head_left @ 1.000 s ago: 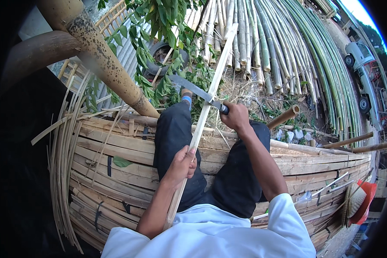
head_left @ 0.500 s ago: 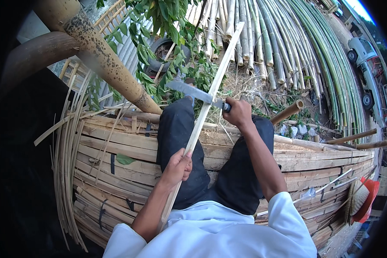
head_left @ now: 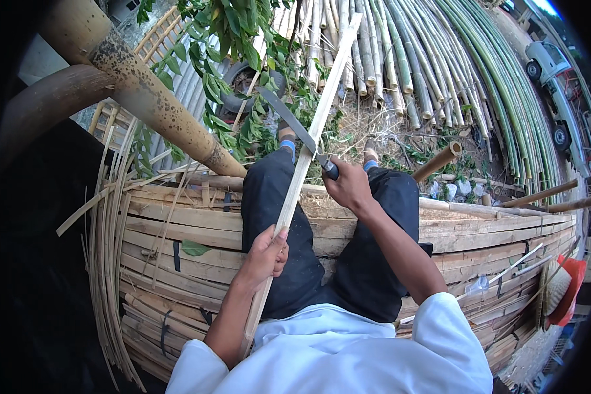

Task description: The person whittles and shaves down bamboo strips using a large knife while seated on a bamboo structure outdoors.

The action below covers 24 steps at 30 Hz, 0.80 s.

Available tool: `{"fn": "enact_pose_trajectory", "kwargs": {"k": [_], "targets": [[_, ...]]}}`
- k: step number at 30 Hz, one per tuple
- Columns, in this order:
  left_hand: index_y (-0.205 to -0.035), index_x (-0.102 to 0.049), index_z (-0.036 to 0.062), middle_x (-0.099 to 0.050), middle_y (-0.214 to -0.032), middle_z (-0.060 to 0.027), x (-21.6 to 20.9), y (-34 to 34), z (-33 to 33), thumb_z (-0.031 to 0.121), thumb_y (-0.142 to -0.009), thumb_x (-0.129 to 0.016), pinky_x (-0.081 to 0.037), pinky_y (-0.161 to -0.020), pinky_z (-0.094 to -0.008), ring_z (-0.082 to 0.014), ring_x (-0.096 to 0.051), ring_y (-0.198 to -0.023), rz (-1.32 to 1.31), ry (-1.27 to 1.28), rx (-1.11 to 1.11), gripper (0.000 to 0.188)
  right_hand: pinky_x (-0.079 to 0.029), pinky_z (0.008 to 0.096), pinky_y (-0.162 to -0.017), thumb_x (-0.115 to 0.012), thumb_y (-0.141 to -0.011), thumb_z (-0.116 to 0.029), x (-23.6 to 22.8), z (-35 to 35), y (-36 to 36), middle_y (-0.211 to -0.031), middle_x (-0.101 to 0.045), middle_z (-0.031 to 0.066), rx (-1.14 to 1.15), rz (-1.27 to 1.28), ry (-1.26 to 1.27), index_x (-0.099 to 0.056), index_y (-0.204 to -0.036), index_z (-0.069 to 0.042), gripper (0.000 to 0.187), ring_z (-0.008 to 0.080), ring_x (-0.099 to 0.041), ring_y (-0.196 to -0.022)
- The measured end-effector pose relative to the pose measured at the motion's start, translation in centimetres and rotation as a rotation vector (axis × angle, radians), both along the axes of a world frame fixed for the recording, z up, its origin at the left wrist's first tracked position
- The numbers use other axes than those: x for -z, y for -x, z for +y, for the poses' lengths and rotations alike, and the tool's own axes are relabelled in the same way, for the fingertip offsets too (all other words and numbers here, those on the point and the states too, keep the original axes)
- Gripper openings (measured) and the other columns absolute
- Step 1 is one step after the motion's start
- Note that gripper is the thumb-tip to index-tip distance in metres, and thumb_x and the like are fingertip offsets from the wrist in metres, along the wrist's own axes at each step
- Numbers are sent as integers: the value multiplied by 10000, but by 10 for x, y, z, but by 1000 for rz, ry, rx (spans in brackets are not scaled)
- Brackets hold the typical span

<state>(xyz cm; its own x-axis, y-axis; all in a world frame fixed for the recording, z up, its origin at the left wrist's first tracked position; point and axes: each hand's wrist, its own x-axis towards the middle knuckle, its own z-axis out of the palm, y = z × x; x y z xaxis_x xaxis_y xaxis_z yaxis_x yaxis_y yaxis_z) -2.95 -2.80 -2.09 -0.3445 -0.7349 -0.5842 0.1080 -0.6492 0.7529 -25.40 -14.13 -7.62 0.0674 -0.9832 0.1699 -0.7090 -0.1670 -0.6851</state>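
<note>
My left hand [head_left: 265,255] is closed around a long pale bamboo strip [head_left: 324,108], which slants from beside my left forearm up and away past my knees. In my right hand [head_left: 348,187] is the dark handle of a machete [head_left: 287,118]. Its broad grey blade points to the far left and meets the strip near the handle end, just beyond my knees. Whether the edge bites into the strip or only rests on it, I cannot tell. My fingers wrap fully round the handle.
I sit on stacked split bamboo slats [head_left: 492,240] tied with dark bands. A thick bamboo pole [head_left: 157,88] slants at the left, near leafy branches [head_left: 210,85]. Bamboo poles [head_left: 433,59] lie ahead, with an old tyre [head_left: 243,88]. At the right are a truck [head_left: 558,92] and a straw hat [head_left: 558,289].
My right hand has drawn the machete nearer and a little left along the strip, and its blade tilts more steeply. My left hand keeps its hold on the strip.
</note>
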Motion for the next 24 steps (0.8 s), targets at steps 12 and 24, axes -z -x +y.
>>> {"fn": "enact_pose_trajectory", "kwargs": {"k": [12,24], "targets": [[-922,-424,144,-345,-606,48,-7,10,12,364,-1012,-464,-228,-362,-177,-12,-273,-422,-7,-29,3,241,-508,487,-698,-584,-790,-230,-5,-27,32,-747,-660,220,250,87,-170,-654,-890,-66,205,407,-648,-716],[-864,-409,138,-332,-576,54,-2,-8,18,386,-1012,-459,-228,-356,-186,-10,-266,-412,-115,-53,41,293,-495,474,-661,-602,-796,-212,-7,8,15,-694,-625,237,198,-18,-154,-629,-926,-21,232,416,-635,-697]]}}
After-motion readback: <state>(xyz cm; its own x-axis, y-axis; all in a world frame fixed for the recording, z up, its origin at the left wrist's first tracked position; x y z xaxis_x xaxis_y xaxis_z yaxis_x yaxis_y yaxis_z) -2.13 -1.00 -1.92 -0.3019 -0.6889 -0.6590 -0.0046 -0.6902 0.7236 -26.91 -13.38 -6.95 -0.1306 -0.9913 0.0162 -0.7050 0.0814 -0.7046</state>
